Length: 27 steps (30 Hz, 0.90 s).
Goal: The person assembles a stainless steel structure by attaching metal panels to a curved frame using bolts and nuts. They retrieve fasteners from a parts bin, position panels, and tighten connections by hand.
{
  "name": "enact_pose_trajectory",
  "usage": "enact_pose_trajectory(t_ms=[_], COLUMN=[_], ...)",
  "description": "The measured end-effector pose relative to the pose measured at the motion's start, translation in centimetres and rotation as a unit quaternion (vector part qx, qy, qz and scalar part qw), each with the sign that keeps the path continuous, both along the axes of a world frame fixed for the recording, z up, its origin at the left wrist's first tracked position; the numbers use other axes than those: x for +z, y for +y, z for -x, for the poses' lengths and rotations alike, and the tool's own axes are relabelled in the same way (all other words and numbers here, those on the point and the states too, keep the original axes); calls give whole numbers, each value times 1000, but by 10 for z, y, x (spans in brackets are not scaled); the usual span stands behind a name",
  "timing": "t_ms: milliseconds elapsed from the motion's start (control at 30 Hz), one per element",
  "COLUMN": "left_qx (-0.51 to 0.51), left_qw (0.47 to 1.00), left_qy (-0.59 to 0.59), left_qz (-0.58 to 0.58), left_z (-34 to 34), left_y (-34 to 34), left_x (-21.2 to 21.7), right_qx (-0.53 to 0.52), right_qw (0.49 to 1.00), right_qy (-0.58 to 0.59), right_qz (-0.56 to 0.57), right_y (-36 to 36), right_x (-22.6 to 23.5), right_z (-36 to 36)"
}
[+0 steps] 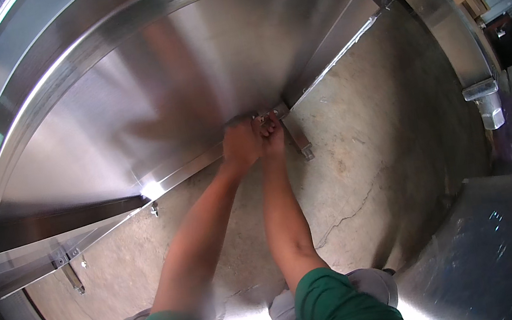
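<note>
Both arms reach forward to the lower edge of a large shiny metal panel (91, 150). My left hand (241, 144) is closed at that edge, its back toward me and its fingertips hidden. Right beside it, my right hand (272, 135) has its fingers curled in a pinch around small metal hardware (263, 120), too small to name. The two hands touch or nearly touch. Just to their right, a short metal leg (299, 139) with a foot at its end sticks out from the corner of the frame.
Another metal leg (72, 277) shows at the lower left, near a small wing-shaped fastener (155, 209) at the panel edge. Cracked concrete floor (348, 166) lies below. A squared metal post (491, 107) stands at right, and a glossy sheet-like surface (477, 246) at lower right. Cardboard boxes (470, 1) sit far right.
</note>
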<state>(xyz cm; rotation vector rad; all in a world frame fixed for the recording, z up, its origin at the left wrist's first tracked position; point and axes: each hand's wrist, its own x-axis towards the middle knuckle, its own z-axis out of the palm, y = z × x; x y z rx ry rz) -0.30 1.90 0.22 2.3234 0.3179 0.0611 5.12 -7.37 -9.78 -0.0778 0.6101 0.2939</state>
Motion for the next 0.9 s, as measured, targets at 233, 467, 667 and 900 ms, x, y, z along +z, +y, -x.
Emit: enact_pose_trajectory(t_ms=[233, 467, 667, 900], left_qx=[251, 53, -17, 70], left_qw=[851, 988, 971, 993], left_qy=[145, -134, -166, -47], left_qz=[438, -59, -173, -78], left_z=[-9, 35, 20, 9], left_y=[-4, -4, 7, -7], left_x=[10, 2, -3, -4], right_qx=[25, -17, -44, -41], right_qw=[995, 997, 997, 994], right_qy=[-93, -50, -45, -85], right_qz=[-13, -58, -48, -48], right_y=[-7, 2, 3, 8], right_x=[-4, -13, -9, -11], right_z=[12, 10, 9, 10])
